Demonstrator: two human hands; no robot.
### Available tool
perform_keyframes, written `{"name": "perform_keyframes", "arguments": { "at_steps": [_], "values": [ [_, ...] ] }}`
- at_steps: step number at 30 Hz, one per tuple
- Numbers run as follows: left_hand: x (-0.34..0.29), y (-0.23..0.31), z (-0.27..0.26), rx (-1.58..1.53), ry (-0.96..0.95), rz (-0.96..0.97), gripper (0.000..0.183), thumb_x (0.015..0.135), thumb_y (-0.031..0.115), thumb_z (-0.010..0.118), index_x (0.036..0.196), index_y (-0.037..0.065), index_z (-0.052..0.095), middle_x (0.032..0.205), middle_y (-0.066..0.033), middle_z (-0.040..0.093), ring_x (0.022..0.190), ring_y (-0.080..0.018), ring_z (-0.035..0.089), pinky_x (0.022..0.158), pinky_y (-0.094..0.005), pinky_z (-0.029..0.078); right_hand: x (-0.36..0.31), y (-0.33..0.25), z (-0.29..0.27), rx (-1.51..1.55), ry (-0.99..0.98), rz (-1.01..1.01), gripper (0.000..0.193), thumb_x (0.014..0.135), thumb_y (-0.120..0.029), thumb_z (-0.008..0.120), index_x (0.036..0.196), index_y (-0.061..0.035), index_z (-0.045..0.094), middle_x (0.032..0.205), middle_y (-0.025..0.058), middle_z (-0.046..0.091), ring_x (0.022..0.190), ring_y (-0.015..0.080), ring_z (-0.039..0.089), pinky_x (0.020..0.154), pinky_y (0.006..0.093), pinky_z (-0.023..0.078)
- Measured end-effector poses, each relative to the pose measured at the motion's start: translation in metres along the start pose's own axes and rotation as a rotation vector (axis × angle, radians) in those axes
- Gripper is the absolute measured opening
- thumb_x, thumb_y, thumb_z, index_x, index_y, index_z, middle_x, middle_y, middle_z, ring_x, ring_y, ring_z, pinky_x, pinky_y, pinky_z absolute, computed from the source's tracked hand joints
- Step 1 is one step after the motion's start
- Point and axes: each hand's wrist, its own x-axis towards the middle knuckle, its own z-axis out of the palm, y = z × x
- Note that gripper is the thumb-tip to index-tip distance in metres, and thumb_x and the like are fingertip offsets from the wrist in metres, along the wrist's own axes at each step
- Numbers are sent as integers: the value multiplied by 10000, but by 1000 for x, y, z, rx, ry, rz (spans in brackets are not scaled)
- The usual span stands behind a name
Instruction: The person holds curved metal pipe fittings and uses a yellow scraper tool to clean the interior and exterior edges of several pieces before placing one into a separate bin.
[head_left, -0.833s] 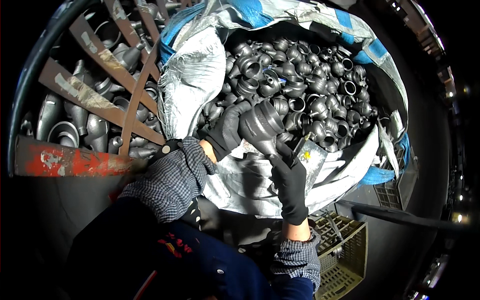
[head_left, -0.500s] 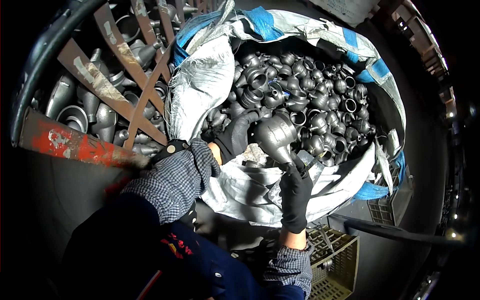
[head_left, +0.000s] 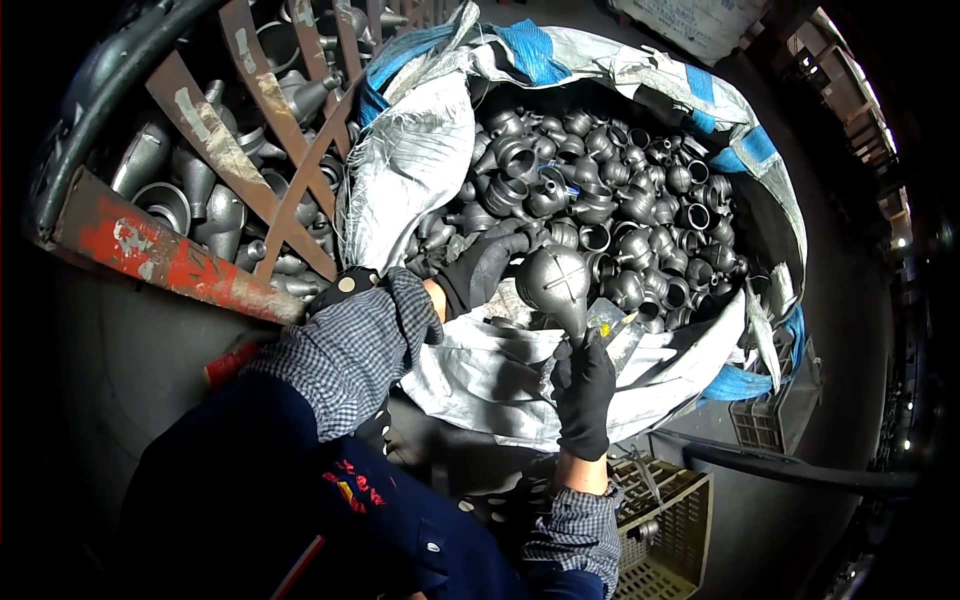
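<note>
A dark grey metal casting (head_left: 553, 283), round-bodied with a narrow neck, is held over the near rim of a white woven bulk bag (head_left: 480, 385). Its rounded face shows crossed lines. My right hand (head_left: 585, 400), in a black glove, is closed round the neck, which points towards me. At the body's left and far side curve the fingers of my black-gloved left hand (head_left: 480, 270), partly hidden by the casting. Inside the bag lies a heap of similar castings (head_left: 625, 205). A flat grey plate (head_left: 625, 345) with a yellow spot sits beside the neck.
To the left, a rusty slatted metal crate (head_left: 210, 265) holds larger castings (head_left: 215, 220). A yellowish plastic basket (head_left: 690, 530) stands below the bag at right, with another crate (head_left: 765, 420) farther right. A dark bar (head_left: 780, 462) crosses near them.
The casting has turned in my hands, so its rounded face with crossed lines now shows. The yellow spot on the plate has come into sight. The whole view has shifted slightly.
</note>
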Motion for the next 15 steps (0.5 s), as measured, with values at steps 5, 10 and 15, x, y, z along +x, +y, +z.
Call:
{"name": "perform_keyframes", "arguments": {
  "at_steps": [5, 10, 15],
  "values": [
    [-2, -1, -6, 197, -19, 61, 237, 911, 138, 594, 1142, 85, 594, 1145, -7, 615, 1089, -120, 547, 981, -289, 411, -6, -4, 5, -294, 24, -187, 340, 1001, -369, 464, 898, -66, 579, 611, -26, 490, 433, 55, 371, 395, 194, 272],
    [-24, 11, -8, 446, -172, 540, 297, 914, 212, 629, 1178, 84, 587, 1186, -41, 597, 1122, -155, 540, 1007, -326, 411, -16, -14, 8, 7, -226, -5, 336, 990, -372, 474, 910, -66, 587, 535, -42, 404, 413, 58, 331, 378, 211, 229],
    [-71, 1, 11, 530, -155, 357, 384, 900, 271, 647, 1227, 87, 566, 1221, -78, 585, 1158, -188, 531, 1027, -380, 399, -29, 0, 4, -346, -213, -276, 165, 959, -82, 494, 809, -42, 551, 602, -20, 404, 495, 79, 387, 441, 264, 279]
  ]
}}
